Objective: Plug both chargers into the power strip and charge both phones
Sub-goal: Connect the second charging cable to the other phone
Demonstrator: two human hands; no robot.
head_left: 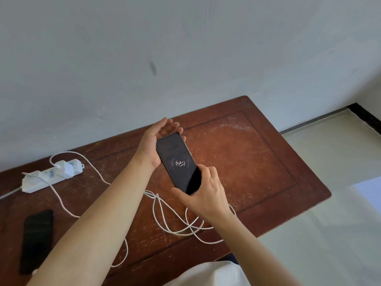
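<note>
Above the wooden table (pixel 257 153) I hold a black phone (pixel 177 162) whose screen shows a 54 % charging ring. My left hand (pixel 154 141) cups its far end from below. My right hand (pixel 206 190) grips its near end, hiding the port. A white power strip (pixel 41 178) lies at the left with two white chargers (pixel 65 167) plugged in. Their white cables (pixel 165 215) loop across the table under my hands. A second black phone (pixel 37 240) lies screen-dark at the table's near left, a cable reaching its near end.
A grey wall runs along the table's far edge. Pale tiled floor (pixel 329 203) lies to the right of the table, with a dark skirting at the far right. White cloth (pixel 206 275) shows at the bottom edge.
</note>
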